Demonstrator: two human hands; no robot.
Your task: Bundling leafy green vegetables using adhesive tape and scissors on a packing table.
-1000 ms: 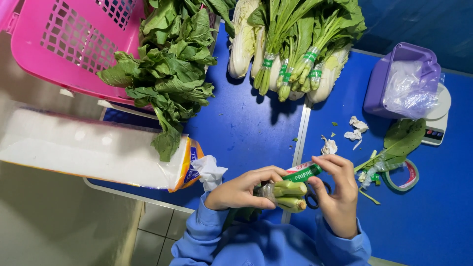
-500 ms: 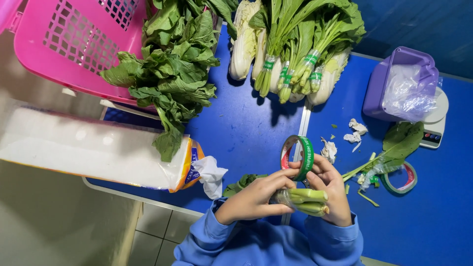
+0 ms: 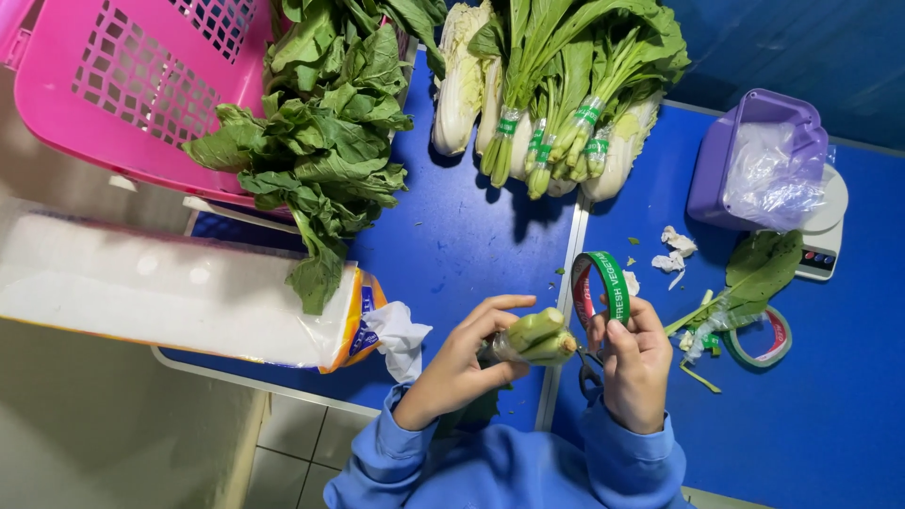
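pink basket (image 3: 123, 94), loose greens (image 3: 320, 160), purple tub (image 3: 716, 179) w/ plastic, scale (image 3: 828, 236).

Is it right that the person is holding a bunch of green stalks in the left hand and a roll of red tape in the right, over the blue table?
Not quite. The head view shows the roll of tape in the right hand is green, not red. The rest holds: the left hand grips the bunch of green stalks over the blue table.
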